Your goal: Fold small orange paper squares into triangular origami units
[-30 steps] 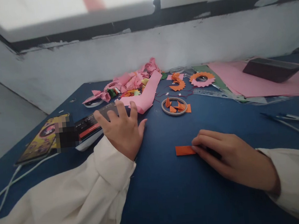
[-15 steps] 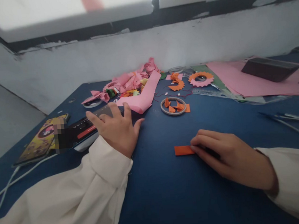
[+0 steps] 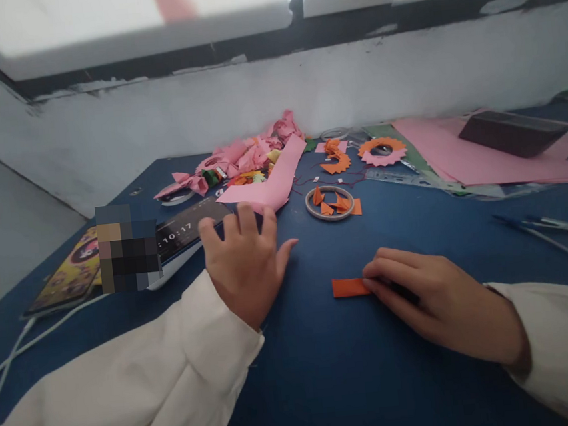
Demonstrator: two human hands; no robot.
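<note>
My right hand pinches the right end of a small folded strip of orange paper, which lies flat on the blue table. Fingers spread and holding nothing, my left hand is above the table at the right end of a phone. The phone's dark screen shows a clock reading. A curled piece of pink paper lies just beyond my left fingertips. Past the strip, a grey ring encloses several small folded orange paper pieces.
A pile of crumpled pink paper rests near the wall. Toothed paper rings, one orange and pink, stand farther back. On the right are pink sheets under a dark box, plus pens. A second phone with cables lies left.
My left hand has moved right and slightly nearer, off the phone. The phone's screen has switched from a call-like display with a red bar to a clock. My right hand has stayed on the strip.
</note>
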